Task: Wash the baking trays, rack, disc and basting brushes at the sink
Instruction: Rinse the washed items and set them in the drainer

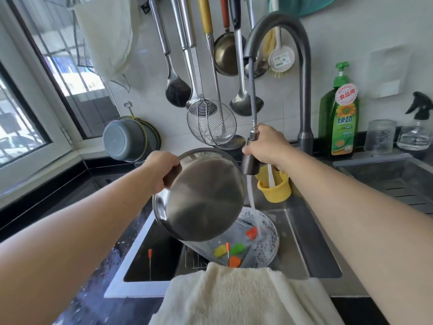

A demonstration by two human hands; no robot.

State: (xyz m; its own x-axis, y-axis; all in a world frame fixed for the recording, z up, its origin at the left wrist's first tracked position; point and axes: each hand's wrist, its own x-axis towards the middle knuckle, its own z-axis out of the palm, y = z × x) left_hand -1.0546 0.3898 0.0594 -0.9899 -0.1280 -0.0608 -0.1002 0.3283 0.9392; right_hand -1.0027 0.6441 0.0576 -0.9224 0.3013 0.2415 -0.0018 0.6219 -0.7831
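The left hand (161, 171) grips the rim of a round steel tray (201, 195), tilted above the sink (304, 242). The right hand (269, 146) holds the pulled-out sprayer (250, 160), hose running up to the tap (302, 73). Water falls into a sudsy tray (269, 242) in the sink, among coloured brushes (230, 250). A wire rack (194, 259) lies beneath it. A cream towel (234, 296) hangs over the sink's near edge. A green soap bottle (341, 113) stands right of the tap.

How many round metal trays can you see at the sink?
2: one round tray tilted in the left hand; another tray in the sink under the water. Others may be hidden beneath.
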